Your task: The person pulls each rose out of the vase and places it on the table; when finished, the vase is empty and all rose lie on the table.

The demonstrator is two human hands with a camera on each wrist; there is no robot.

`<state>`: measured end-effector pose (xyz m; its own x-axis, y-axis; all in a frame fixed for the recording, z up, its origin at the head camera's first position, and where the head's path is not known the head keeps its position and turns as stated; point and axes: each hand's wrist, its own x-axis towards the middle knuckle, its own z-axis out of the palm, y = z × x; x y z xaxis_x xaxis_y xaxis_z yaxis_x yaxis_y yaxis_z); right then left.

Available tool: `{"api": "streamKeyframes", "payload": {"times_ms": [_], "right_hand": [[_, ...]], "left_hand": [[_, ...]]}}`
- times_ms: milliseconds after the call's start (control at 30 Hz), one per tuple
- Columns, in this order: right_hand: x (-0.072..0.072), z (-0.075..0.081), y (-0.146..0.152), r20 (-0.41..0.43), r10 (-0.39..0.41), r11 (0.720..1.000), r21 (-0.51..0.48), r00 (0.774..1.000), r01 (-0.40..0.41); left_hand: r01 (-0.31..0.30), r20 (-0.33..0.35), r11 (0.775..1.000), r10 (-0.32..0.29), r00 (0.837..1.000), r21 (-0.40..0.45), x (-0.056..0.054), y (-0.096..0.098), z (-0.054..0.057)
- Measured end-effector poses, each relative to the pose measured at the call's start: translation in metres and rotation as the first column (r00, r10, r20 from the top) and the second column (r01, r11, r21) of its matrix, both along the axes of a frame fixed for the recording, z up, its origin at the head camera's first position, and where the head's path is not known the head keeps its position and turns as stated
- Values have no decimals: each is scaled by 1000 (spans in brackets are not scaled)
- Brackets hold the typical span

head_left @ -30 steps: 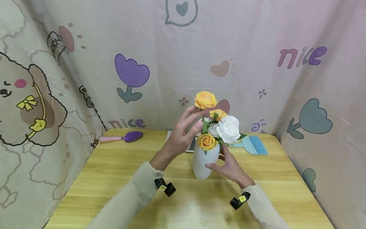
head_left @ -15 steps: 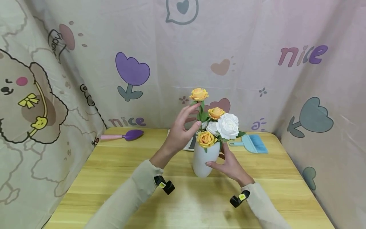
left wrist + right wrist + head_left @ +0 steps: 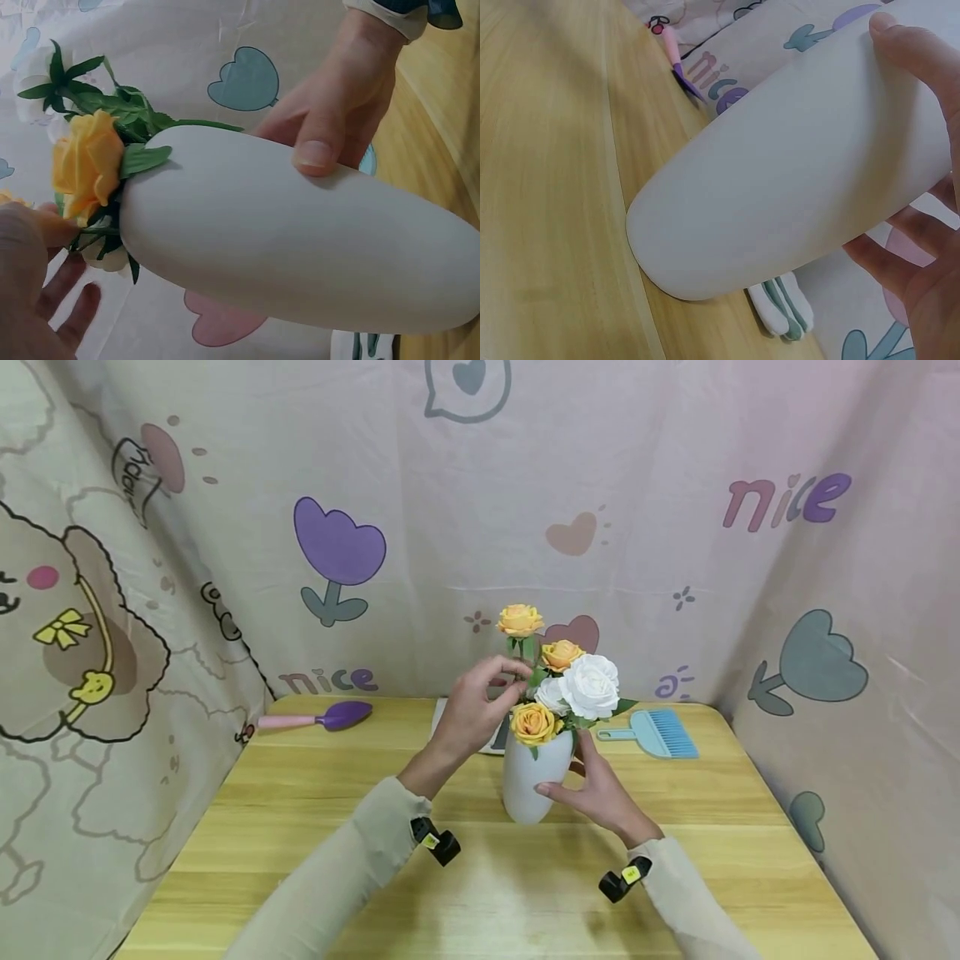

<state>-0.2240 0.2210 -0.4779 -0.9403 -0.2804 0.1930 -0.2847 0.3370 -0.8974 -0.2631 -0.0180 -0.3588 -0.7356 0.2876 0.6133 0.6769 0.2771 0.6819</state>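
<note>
A white vase (image 3: 529, 781) stands on the wooden table holding artificial roses. My right hand (image 3: 600, 793) grips its right side, thumb in front and fingers behind, as the right wrist view also shows. My left hand (image 3: 476, 706) pinches the green stem of the tallest yellow rose (image 3: 520, 620), just above the vase mouth; its other fingers spread behind in the left wrist view. Lower in the bunch are another yellow rose (image 3: 562, 655), a front yellow rose (image 3: 88, 163) leaning over the rim and a large white rose (image 3: 591, 687). The stems' lower ends are hidden inside the vase.
A purple trowel (image 3: 345, 715) with a pink handle lies at the back left of the table (image 3: 300, 802). Behind the vase is a partly hidden white-and-grey item (image 3: 780, 306). A light blue brush (image 3: 660, 734) lies at the back right. Printed curtains surround the table.
My left hand has slid down from beneath the tallest yellow rose to its stem, closing its fingers there. That rose has shifted slightly left. My right hand still holds the vase.
</note>
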Motion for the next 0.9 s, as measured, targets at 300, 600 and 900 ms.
{"api": "streamKeyframes", "payload": {"times_ms": [300,600,900], "right_hand": [[0,1,-2,-10,16,1000,-4,1000,-16],[1,2,-1,19,-10,1000,11,1000,10],[1,3,-1,12,-2,1000,-7,1000,2]], "left_hand": [[-25,-162,980,58,985,197,0,-4,17],[24,-125,898,34,992,440,-3,-24,41],[33,-141,812,61,988,583,-2,-91,62]]}}
